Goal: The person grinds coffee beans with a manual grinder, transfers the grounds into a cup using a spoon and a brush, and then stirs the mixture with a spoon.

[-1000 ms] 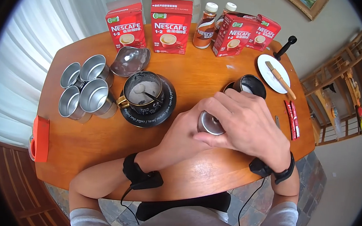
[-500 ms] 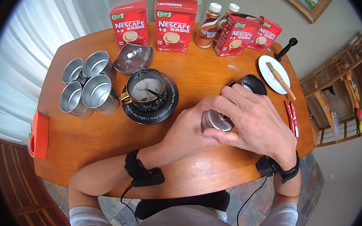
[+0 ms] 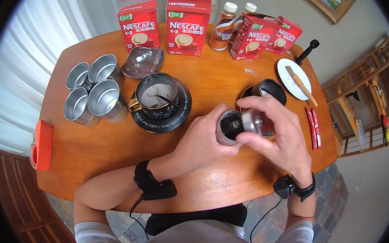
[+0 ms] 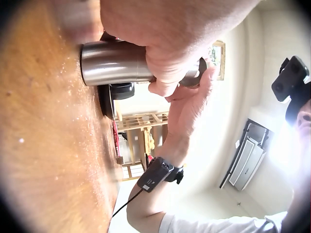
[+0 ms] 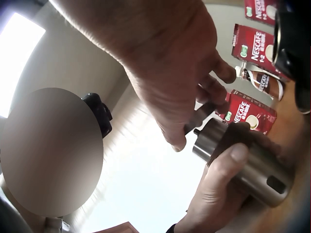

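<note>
My left hand (image 3: 202, 136) is wrapped round a steel cylinder (image 3: 225, 134), whose dark mouth with a small central shaft shows in the head view. Its metal body (image 4: 114, 63) stands on the table in the left wrist view, and the right wrist view shows a dark slot low on the body (image 5: 262, 177). Just right of the mouth, my right hand (image 3: 284, 137) pinches a round metal lid (image 3: 251, 122), tilted and off the cylinder.
Left stand several steel cups (image 3: 104, 98) and a black-gold cup of powder (image 3: 156, 101) on a black saucer. A black cup (image 3: 275, 87) sits behind my hands. Red boxes (image 3: 185, 27), bottles (image 3: 222, 30), a plate with a brush (image 3: 285, 78) and red sachets (image 3: 312, 131) lie farther off.
The lid has come off the cylinder and moved right in my right hand, exposing the dark opening. My left hand keeps its grip on the cylinder.
</note>
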A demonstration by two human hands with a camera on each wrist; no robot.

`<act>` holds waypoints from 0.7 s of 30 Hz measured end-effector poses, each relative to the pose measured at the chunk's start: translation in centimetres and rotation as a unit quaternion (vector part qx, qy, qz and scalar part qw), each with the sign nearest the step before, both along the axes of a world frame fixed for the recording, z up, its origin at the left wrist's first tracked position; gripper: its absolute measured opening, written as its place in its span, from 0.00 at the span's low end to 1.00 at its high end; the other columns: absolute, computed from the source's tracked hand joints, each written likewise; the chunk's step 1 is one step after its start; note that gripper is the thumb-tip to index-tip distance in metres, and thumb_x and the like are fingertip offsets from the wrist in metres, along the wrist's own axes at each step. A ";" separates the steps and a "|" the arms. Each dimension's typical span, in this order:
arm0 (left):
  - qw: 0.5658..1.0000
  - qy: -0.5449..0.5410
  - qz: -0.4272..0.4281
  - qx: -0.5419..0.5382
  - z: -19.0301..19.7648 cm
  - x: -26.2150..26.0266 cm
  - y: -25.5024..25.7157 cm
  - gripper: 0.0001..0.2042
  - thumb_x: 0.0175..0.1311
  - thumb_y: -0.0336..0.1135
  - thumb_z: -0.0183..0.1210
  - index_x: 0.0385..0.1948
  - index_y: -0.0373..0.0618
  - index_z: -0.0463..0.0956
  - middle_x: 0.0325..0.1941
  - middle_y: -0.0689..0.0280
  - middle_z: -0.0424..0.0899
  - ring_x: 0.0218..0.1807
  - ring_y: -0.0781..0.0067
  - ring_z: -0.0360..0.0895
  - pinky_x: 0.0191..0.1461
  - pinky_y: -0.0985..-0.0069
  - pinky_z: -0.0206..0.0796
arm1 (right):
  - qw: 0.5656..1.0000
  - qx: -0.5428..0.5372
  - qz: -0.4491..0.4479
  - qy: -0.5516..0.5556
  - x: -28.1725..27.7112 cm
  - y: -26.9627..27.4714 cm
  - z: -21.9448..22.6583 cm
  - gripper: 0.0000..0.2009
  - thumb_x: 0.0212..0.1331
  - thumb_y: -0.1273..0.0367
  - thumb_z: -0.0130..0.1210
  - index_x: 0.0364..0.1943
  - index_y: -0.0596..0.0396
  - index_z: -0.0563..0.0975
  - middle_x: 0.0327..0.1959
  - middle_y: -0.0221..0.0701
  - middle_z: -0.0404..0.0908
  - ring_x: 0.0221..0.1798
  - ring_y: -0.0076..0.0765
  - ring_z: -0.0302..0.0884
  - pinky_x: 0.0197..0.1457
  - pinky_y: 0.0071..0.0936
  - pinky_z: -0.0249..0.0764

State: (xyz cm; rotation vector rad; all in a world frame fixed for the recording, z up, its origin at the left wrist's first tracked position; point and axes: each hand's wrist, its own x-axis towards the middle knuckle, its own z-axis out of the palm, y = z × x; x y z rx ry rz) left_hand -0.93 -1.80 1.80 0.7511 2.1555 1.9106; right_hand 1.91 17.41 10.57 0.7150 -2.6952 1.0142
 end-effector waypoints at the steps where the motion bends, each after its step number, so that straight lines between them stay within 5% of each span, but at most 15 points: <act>1: 1.000 -0.008 -0.001 -0.013 0.3 0.1 -0.1 0.23 0.53 0.33 0.73 0.50 0.41 0.74 0.40 0.56 0.86 0.42 0.60 0.87 0.50 0.67 0.76 | 0.998 -0.057 -0.017 -0.023 0.3 0.6 -0.7 0.27 0.55 0.60 0.76 0.58 0.51 0.80 0.39 0.31 0.83 0.39 0.32 0.81 0.41 0.30 0.77; 5: 1.000 0.003 0.005 0.002 0.2 0.1 0.1 0.21 0.55 0.34 0.74 0.48 0.41 0.75 0.40 0.57 0.87 0.42 0.65 0.87 0.50 0.68 0.76 | 0.961 -0.258 -0.039 -0.093 1.7 3.0 -3.6 0.29 0.54 0.64 0.78 0.60 0.49 0.78 0.45 0.21 0.79 0.45 0.16 0.77 0.38 0.21 0.71; 13: 1.000 0.018 0.010 0.014 -0.3 -0.1 0.2 0.19 0.54 0.30 0.75 0.45 0.41 0.76 0.37 0.62 0.87 0.40 0.76 0.85 0.49 0.73 0.76 | 0.936 -0.305 -0.175 0.023 6.7 7.8 -5.0 0.32 0.51 0.74 0.79 0.56 0.50 0.68 0.49 0.31 0.81 0.46 0.22 0.79 0.50 0.20 0.74; 17: 1.000 0.014 0.011 0.002 -0.1 0.1 0.3 0.19 0.55 0.28 0.75 0.45 0.41 0.75 0.37 0.66 0.84 0.40 0.80 0.82 0.49 0.76 0.75 | 0.896 -0.266 -0.354 0.024 7.8 9.9 -6.6 0.27 0.54 0.74 0.76 0.51 0.52 0.68 0.41 0.29 0.80 0.43 0.23 0.79 0.47 0.22 0.75; 21: 1.000 0.015 0.010 0.000 -0.3 0.1 0.2 0.19 0.55 0.27 0.74 0.46 0.41 0.75 0.37 0.67 0.83 0.40 0.81 0.80 0.49 0.77 0.74 | 0.900 -0.039 -0.432 0.046 8.0 11.4 -9.6 0.24 0.55 0.66 0.78 0.44 0.55 0.70 0.35 0.33 0.77 0.36 0.31 0.80 0.39 0.30 0.77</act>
